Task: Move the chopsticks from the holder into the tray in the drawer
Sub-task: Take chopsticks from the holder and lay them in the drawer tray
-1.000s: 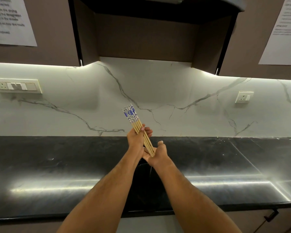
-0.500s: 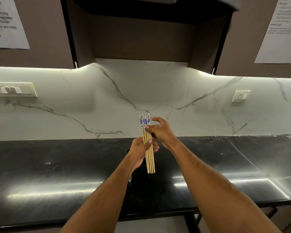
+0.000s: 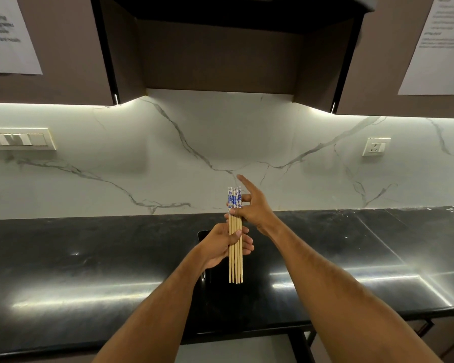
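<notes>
I hold a bundle of several wooden chopsticks (image 3: 235,260) with blue-and-white patterned tops upright over the black counter. My left hand (image 3: 220,246) is wrapped around the middle of the bundle. My right hand (image 3: 254,208) grips it just below the patterned tops, index finger stretched out and up. A dark holder (image 3: 247,294) lies on the counter below the chopsticks, hard to make out. A strip of the pale drawer (image 3: 233,347) shows under the counter edge; no tray is visible.
The black counter (image 3: 89,271) runs the full width, with a white marble backsplash (image 3: 142,166) behind. Brown wall cabinets (image 3: 63,48) and a dark hood recess hang overhead. A switch panel (image 3: 19,138) sits left, a socket (image 3: 376,146) right.
The bundle has swung from tilted to upright. My right hand moved from the lower tips up to the patterned tops, and its index finger now sticks out.
</notes>
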The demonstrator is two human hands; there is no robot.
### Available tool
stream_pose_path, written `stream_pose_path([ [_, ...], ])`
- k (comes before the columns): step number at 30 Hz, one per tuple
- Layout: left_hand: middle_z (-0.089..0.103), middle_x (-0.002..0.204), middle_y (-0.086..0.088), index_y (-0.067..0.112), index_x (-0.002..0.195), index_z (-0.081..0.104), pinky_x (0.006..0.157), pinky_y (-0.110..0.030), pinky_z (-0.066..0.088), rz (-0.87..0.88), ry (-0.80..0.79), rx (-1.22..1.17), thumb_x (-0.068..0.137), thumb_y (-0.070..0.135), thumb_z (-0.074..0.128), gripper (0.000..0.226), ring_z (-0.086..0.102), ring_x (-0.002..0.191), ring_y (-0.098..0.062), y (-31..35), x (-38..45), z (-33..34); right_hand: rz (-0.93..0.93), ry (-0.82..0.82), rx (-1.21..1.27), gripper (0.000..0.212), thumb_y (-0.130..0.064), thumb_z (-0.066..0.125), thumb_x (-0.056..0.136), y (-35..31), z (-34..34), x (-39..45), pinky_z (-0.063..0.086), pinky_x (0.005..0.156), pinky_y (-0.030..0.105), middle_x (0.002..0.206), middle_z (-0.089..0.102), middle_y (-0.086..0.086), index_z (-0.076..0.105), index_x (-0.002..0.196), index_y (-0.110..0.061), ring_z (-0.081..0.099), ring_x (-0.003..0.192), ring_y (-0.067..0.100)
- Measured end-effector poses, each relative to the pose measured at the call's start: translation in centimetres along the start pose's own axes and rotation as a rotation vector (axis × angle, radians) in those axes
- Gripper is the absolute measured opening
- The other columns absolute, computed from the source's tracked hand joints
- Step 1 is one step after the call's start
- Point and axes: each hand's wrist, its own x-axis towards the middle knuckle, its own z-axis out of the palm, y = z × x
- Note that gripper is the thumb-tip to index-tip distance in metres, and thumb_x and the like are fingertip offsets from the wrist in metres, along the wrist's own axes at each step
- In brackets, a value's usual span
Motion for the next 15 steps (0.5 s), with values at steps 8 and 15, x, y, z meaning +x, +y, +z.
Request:
stream_pose_path([
  [8,0.073,0.102,-0.020,-0.004,0.125,0.058,0.092,-0.044,0.060,-0.026,-0.034,0.025,0.106,0.010,0.045,0.026,0.072,0.101,-0.034,0.4,-0.7,-0.1,0.022,-0.027,0.057,0.091,0.008,0.084,0.074,0.0,-0.4,-0.1,0.064,0.083,0.047,0.127,0.066,0.014,0.044,0.150,-0.023,0.076,0.100,0.024],
  [15,0.073,0.103,-0.020,-0.002,0.123,0.059,0.097,-0.049,0.057,-0.021,-0.057,0.052,0.107,0.010,0.045,0.025,0.071,0.102,-0.036,0.4,-1.2,-0.2,0.015,0.029,0.058,0.065,0.005,0.086,0.072,-0.2,0.0,-0.7,0.065,0.077,0.042,0.112,0.073,0.014,0.060,0.128,-0.017,0.077,0.094,0.021],
])
